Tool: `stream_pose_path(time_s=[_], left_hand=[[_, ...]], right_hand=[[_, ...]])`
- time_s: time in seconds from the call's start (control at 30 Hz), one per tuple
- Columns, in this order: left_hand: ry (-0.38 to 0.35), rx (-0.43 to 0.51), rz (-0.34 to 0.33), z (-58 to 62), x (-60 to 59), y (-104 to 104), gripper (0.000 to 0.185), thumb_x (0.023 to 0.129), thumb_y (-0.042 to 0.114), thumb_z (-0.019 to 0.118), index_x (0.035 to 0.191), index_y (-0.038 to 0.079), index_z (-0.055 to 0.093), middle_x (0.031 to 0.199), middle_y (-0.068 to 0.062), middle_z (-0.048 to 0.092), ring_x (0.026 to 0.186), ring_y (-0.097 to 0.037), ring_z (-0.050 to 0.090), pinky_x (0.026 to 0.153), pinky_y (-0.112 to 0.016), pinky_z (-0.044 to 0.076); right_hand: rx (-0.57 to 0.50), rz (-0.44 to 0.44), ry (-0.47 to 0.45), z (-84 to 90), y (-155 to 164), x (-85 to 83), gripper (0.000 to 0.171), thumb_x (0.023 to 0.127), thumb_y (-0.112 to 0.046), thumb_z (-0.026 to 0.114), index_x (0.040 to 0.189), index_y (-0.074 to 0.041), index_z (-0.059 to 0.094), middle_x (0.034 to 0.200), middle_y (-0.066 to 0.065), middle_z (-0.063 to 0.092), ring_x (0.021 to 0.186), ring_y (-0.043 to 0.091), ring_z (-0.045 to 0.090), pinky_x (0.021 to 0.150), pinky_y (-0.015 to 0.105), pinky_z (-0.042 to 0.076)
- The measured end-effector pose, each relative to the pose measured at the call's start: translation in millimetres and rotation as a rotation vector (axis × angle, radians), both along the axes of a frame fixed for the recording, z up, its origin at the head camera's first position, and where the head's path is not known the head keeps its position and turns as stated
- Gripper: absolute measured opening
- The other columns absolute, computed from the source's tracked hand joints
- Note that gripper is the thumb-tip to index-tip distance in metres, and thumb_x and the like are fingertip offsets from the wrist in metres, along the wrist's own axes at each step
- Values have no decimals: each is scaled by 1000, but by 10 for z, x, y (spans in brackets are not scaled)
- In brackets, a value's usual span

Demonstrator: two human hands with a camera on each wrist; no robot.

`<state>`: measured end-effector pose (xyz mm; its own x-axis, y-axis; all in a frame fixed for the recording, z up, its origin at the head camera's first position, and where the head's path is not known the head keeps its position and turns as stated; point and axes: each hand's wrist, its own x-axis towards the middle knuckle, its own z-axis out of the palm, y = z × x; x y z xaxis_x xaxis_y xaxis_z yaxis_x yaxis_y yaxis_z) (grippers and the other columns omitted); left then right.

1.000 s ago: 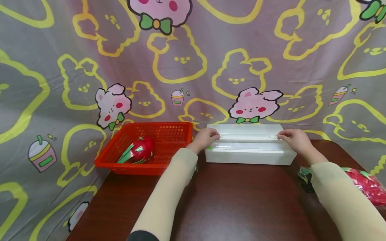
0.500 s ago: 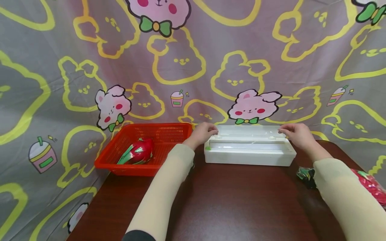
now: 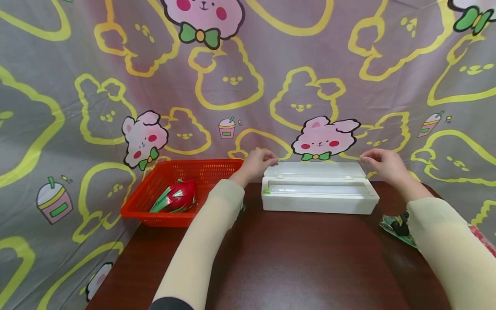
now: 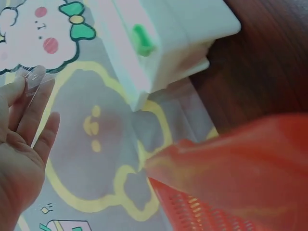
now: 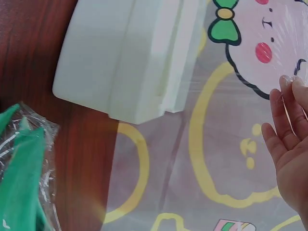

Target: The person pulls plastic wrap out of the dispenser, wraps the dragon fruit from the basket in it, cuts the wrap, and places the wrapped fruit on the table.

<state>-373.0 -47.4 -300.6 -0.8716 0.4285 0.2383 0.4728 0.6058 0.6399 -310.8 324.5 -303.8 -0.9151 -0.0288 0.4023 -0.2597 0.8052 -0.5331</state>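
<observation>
A long white film dispenser box [image 3: 319, 200] lies at the back of the dark wooden table [image 3: 302, 262]. A clear sheet of cling film [image 3: 317, 170] runs from the box up to both hands. My left hand [image 3: 258, 161] pinches the film's left corner above the box's left end. My right hand [image 3: 381, 164] pinches the right corner above the right end. The left wrist view shows the fingertips [image 4: 29, 91] on the shiny film edge, with the box [image 4: 163, 43] below. In the right wrist view my fingertips [image 5: 288, 86] hold the other corner near the box [image 5: 130, 62].
A red mesh basket [image 3: 201, 164] at the left holds a wrapped dragon fruit [image 3: 179, 196]. Another wrapped fruit with green leaves [image 3: 399, 224] lies at the right by my forearm, also in the right wrist view [image 5: 21, 168]. A cartoon-print cloth [image 3: 232, 86] hangs close behind the table.
Both hands have risen from the box's slot and moved back toward the cloth, drawing the film out with them. The box, basket and fruits stay put.
</observation>
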Motion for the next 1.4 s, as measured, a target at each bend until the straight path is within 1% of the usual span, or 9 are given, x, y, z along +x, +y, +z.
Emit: stream_pose_path(time_s=[0.17, 0.37, 0.47, 0.6, 0.7, 0.8, 1.07, 1.2, 1.4], left_hand=[[-18, 84, -13, 101, 17, 3, 19, 95, 21, 63, 106, 7, 72, 97, -3, 71, 96, -19, 66, 89, -29, 50], [-42, 133, -13, 206, 19, -8, 18, 95, 22, 63, 102, 8, 72, 94, -2, 70, 90, -15, 66, 85, -27, 51], [-50, 138, 2, 256, 11, -19, 18, 94, 25, 65, 102, 11, 73, 96, -1, 69, 91, -17, 63, 83, -27, 51], [-51, 142, 16, 327, 8, -31, 19, 93, 27, 66, 102, 13, 74, 101, -2, 69, 92, -17, 59, 82, -28, 50], [-52, 147, 17, 384, 16, -33, 20, 93, 28, 66, 103, 12, 74, 101, -2, 70, 91, -16, 59, 81, -28, 49], [-48, 162, 19, 441, 35, -31, 21, 93, 27, 67, 104, 10, 73, 100, -4, 70, 90, -17, 60, 78, -27, 50], [-118, 288, 33, 539, 56, 7, 18, 93, 27, 66, 101, 11, 71, 99, -1, 70, 89, -17, 63, 73, -27, 54], [-135, 363, 29, 576, 40, 35, 16, 93, 24, 66, 99, 10, 71, 95, -1, 72, 91, -16, 67, 71, -30, 56], [-107, 424, 17, 654, 20, 65, 18, 93, 23, 66, 100, 8, 72, 90, -1, 73, 89, -17, 70, 68, -31, 55]], right_hand=[[-20, 7, 24, 91, 10, 20, 26, 99, -18, 58, 103, 6, 67, 97, 24, 67, 81, 17, 58, 61, 20, 43], [-58, -8, -12, 192, 14, 41, 32, 100, -22, 57, 109, 7, 64, 111, 28, 61, 88, 22, 55, 60, 17, 42], [-85, -21, -14, 226, 27, 51, 36, 100, -26, 56, 111, 7, 63, 112, 27, 62, 83, 9, 54, 60, 17, 44], [-136, -19, -2, 277, 54, 66, 39, 99, -29, 58, 113, 8, 63, 97, 10, 69, 73, -8, 51, 60, 15, 47], [-171, -21, -15, 316, 73, 76, 44, 97, -32, 60, 114, 8, 63, 87, -14, 65, 74, -8, 51, 61, 14, 46], [-196, -28, -33, 355, 88, 83, 49, 96, -36, 60, 117, 8, 62, 82, -26, 58, 76, -7, 50, 63, 13, 43], [-233, -28, -39, 463, 115, 74, 55, 95, -42, 59, 118, 8, 62, 82, -25, 62, 80, -6, 51, 66, 13, 42], [-262, -31, -30, 518, 125, 61, 46, 94, -42, 60, 111, 0, 67, 76, -29, 58, 80, 2, 50, 64, 17, 42], [-311, -7, -3, 608, 161, 52, 14, 94, -39, 62, 93, -29, 72, 75, -29, 61, 76, -1, 53, 65, 14, 42]])
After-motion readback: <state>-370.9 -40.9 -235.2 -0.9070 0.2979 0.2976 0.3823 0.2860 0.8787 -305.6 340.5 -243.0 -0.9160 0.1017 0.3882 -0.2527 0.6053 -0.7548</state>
